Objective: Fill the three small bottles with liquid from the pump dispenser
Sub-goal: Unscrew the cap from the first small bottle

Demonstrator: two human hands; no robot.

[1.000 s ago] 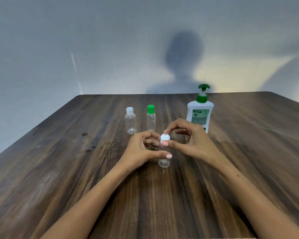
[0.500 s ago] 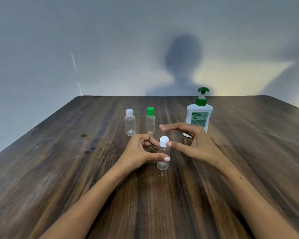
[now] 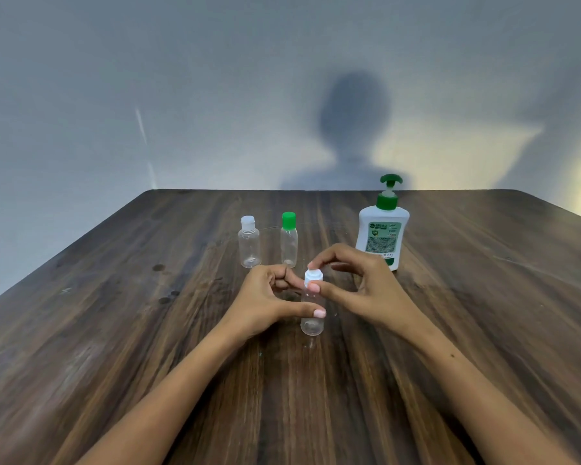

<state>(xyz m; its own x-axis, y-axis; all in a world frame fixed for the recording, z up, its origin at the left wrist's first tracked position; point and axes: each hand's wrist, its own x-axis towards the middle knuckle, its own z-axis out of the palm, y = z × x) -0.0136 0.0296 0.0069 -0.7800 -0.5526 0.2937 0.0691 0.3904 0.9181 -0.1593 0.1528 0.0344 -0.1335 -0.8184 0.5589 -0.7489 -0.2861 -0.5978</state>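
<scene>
On the dark wood-grain table [image 3: 114, 330], a clear plastic bottle with a white cap [image 3: 249, 245] and a slimmer clear bottle with a green cap [image 3: 288, 241] stand upright. Your left hand [image 3: 265, 302] grips the third clear bottle [image 3: 312, 325], upright at centre, while your right hand [image 3: 359, 290] pinches its white cap [image 3: 313, 276]. The white pump dispenser [image 3: 381, 236], spout facing you, reads "ORIGINAL".

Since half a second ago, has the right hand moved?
Yes. The right hand has closed back onto the white cap, pinching it, toward the left hand and away from the pump dispenser.
</scene>
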